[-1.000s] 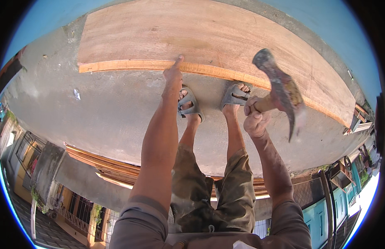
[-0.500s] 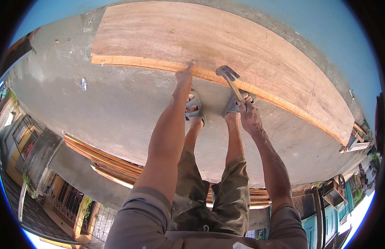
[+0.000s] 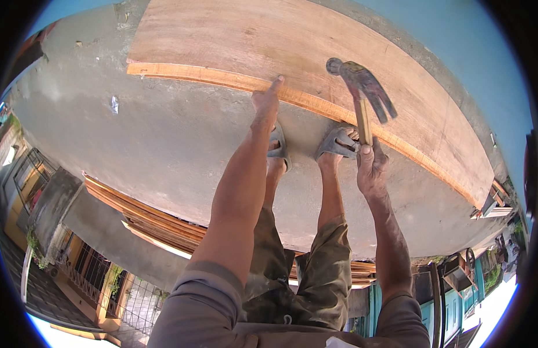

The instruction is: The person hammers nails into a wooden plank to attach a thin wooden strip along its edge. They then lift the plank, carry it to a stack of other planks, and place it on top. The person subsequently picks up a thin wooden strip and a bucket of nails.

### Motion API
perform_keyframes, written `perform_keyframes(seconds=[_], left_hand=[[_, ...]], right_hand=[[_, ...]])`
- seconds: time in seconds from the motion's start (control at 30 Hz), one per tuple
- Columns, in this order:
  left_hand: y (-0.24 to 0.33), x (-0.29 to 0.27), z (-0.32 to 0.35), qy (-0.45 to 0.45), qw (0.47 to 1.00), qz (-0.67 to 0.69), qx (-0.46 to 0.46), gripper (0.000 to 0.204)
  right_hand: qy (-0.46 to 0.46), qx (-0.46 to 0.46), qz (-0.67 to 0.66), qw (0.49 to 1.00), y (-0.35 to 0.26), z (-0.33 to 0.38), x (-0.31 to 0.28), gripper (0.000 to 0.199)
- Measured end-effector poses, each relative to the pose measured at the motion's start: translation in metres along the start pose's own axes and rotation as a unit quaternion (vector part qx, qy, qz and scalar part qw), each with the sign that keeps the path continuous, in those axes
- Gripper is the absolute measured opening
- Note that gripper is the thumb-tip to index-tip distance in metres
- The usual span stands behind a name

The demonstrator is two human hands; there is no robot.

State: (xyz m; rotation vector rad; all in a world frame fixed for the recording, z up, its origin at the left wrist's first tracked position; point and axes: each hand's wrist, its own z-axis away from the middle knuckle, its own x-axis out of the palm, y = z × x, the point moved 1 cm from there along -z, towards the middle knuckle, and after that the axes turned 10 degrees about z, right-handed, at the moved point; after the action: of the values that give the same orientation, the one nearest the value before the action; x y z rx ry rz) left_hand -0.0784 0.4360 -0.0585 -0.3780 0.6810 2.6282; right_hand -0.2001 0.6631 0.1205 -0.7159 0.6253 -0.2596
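My right hand is closed round the wooden handle of a claw hammer, raised with its dark metal head over a broad plywood sheet. A pale wooden batten runs along the sheet's near edge. My left hand grips this edge, one finger stretched onto the top and the other fingers bent against the batten's front. Whether a nail is under that finger cannot be seen.
My sandalled feet stand on the grey concrete floor, close to the batten. Behind me lies a stack of long timber strips. Wood offcuts lie by the sheet's right end. A blue wall rises beyond the sheet.
The hammer has risen and swung to the right, its head now larger in view. My left hand has slid slightly right along the edge.
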Motion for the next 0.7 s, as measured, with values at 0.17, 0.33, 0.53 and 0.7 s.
perform_keyframes(seconds=[0.17,0.33,0.53,0.7], left_hand=[[-0.003,0.011,-0.005,-0.024,1.0,-0.009,0.003,0.068],[-0.001,-0.002,0.009,-0.015,1.0,0.019,0.0,0.069],[0.014,0.006,0.021,-0.02,1.0,0.012,0.003,0.064],[0.014,0.004,0.03,-0.016,1.0,0.016,0.001,0.063]], right_hand=[[0.057,0.013,0.097,0.994,0.095,-0.003,0.044,0.057],[0.064,0.048,-0.041,0.996,0.008,0.005,0.013,0.06],[0.069,0.041,0.079,0.994,0.078,0.002,0.051,0.05],[0.032,0.024,0.029,0.999,0.078,0.004,0.035,0.046]])
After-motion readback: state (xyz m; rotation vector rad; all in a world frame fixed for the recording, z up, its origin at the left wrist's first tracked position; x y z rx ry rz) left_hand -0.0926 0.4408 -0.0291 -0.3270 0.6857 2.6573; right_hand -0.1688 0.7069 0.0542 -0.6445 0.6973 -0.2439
